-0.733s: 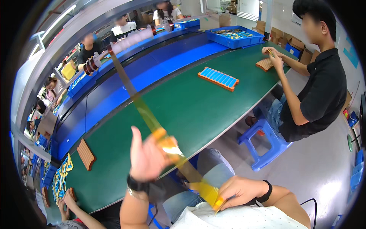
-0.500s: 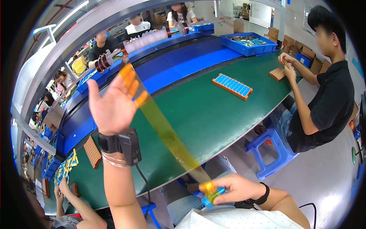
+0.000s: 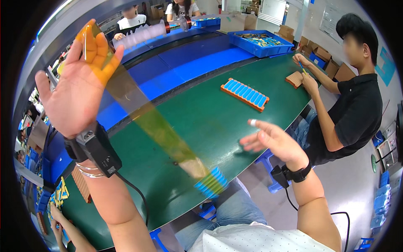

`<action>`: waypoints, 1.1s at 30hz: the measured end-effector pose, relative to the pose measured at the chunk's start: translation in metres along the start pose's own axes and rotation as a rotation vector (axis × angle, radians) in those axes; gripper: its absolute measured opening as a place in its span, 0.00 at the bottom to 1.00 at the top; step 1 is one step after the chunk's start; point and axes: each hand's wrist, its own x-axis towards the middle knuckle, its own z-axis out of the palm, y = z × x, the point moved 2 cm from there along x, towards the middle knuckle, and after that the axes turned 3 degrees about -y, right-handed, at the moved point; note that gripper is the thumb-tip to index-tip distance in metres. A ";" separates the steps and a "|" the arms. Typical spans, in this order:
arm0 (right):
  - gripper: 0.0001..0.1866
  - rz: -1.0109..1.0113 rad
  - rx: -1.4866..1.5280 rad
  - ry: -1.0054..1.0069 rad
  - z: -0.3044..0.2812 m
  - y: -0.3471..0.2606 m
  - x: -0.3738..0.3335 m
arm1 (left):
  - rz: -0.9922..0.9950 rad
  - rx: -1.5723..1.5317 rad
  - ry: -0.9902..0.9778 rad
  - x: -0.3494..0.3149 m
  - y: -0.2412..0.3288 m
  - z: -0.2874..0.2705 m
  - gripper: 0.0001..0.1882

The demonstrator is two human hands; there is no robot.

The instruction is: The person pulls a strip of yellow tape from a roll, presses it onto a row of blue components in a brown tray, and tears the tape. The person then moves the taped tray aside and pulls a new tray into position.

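My left hand [image 3: 75, 88] is raised at the upper left, palm toward me and fingers apart. A long amber see-through tape [image 3: 168, 136] lies across its fingers, tinting them orange. From there the tape slants down over the green table to the front edge. At its lower end sits a row of several thin blue pieces [image 3: 211, 182], seen partly through the tape. My right hand [image 3: 277, 143] hovers open to the right of that row, touching nothing; one fingertip has a white covering. Both wrists carry black straps with small devices.
An orange grooved tray [image 3: 244, 94] of blue pieces lies mid-table. At right, a co-worker handles a small strip beside a brown grooved block [image 3: 294, 79]. A blue bin [image 3: 261, 49] stands behind. Tape rolls [image 3: 145, 35] hang on a rod. Another person's hands work among strips [image 3: 59, 193] at lower left.
My right hand has let go of the blue pieces and moved up and right, opening. My left hand has risen leftward with the tape across its fingers. The whole view has shifted.
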 end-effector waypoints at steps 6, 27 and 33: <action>0.59 0.017 -0.978 0.531 -0.086 0.011 0.061 | -0.279 0.111 -0.024 -0.012 -0.028 0.001 0.34; 0.55 -0.268 -1.137 0.388 0.072 0.009 -0.001 | -0.276 0.032 0.462 -0.082 -0.019 0.055 0.33; 0.59 -0.350 -1.198 0.267 0.144 -0.006 0.008 | -0.306 -0.005 0.363 -0.081 -0.025 0.058 0.32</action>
